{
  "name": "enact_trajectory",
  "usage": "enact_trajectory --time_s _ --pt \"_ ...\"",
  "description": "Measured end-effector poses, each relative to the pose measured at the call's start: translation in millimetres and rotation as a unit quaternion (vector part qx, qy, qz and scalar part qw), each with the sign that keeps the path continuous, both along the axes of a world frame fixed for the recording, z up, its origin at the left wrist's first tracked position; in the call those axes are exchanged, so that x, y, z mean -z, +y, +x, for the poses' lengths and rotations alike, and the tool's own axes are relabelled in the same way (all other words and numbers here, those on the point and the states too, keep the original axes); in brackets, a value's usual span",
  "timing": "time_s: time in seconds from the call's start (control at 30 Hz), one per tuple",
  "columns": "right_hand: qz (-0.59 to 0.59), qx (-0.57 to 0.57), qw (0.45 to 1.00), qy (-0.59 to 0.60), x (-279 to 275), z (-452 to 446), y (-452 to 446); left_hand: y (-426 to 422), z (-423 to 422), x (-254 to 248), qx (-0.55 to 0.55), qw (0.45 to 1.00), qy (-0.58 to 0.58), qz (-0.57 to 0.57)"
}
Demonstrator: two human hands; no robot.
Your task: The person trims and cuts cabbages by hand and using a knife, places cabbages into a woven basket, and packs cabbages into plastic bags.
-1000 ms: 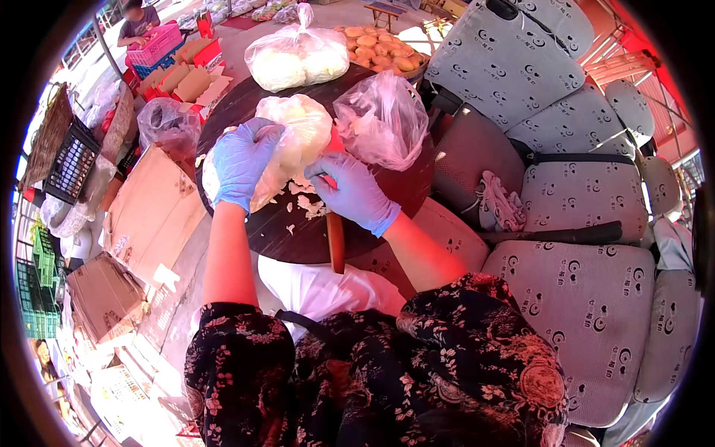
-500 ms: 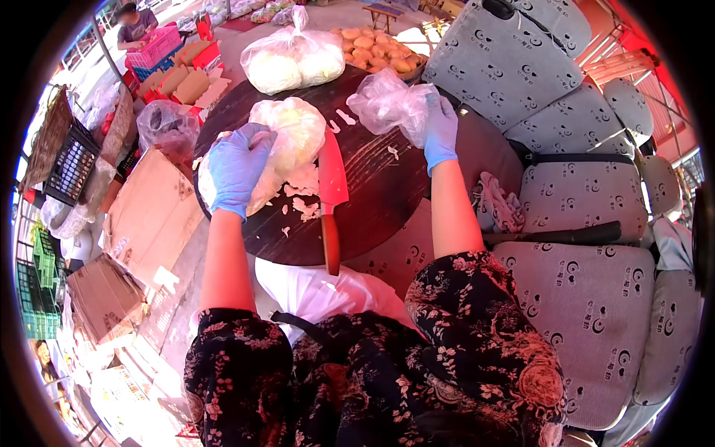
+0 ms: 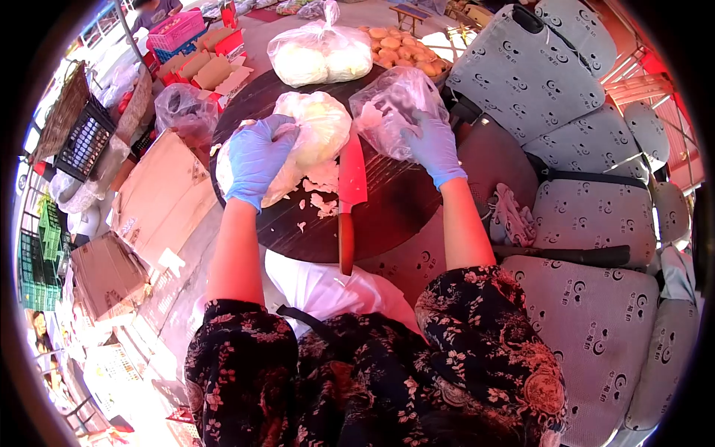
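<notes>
My gloved left hand rests against pale, yellowish-white rounded produce on a dark round tabletop. Its fingers and thumb curl together; what lies between them is hidden. At the right, my gloved right hand grips the side of a clear plastic bag, which stands puffed out with its inside hard to see. Between the hands lies a knife with a red blade and a wooden handle pointing towards me. Pale scraps are scattered beside the blade.
A tied clear bag of pale round produce stands at the tabletop's far edge. Behind it are tan roundish items. Grey patterned cushioned seats line the right. Cardboard, crates and a person are at the left.
My right hand has turned, and the plastic bag looks fuller and wider. The fingers of my left hand have shifted a little against the pale produce. The whole view has moved slightly.
</notes>
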State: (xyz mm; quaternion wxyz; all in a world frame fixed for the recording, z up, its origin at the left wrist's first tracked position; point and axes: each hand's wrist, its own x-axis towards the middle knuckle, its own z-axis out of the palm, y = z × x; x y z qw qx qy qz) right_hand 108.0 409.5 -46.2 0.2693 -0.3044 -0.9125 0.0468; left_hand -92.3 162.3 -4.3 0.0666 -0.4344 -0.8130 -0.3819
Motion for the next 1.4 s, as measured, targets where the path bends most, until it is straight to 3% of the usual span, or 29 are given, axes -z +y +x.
enact_trajectory --time_s 0.03,0.13,0.27,0.57,0.83,0.93,1.07,1.17,1.27,1.4 --pt "0.036 0.013 0.999 0.035 -7 -7 -11 0 -4 3 -0.002 1.000 0.002 0.002" --pt "0.039 -0.144 0.967 0.207 -39 -27 -53 0 -10 8 0.021 1.000 -0.002 0.020" --pt "-0.142 -0.313 0.913 0.221 -50 -68 -92 -1 -10 7 0.034 0.999 -0.002 0.014" --pt "-0.090 -0.295 0.938 0.157 -45 -113 -97 -4 -3 9 0.019 0.998 0.002 0.060" --pt "-0.096 -0.308 0.909 0.263 -46 -104 -107 -8 14 -21 -0.025 0.996 0.061 -0.053" --pt "-0.091 -0.313 0.908 0.264 -47 -102 -108 -5 6 -10 0.001 1.000 -0.023 0.019" --pt "-0.129 -0.260 0.898 0.332 -47 -100 -113 -3 1 -1 0.006 1.000 0.000 0.030" --pt "-0.139 -0.275 0.906 0.290 -55 -92 -123 -4 0 -1 -0.006 0.999 0.037 0.014" --pt "-0.046 -0.312 0.917 0.242 -45 -101 -122 -3 0 -2 -0.012 0.999 0.051 0.001" --pt "-0.031 -0.277 0.942 0.184 -40 -107 -119 0 0 2 -0.024 0.996 0.088 0.005"
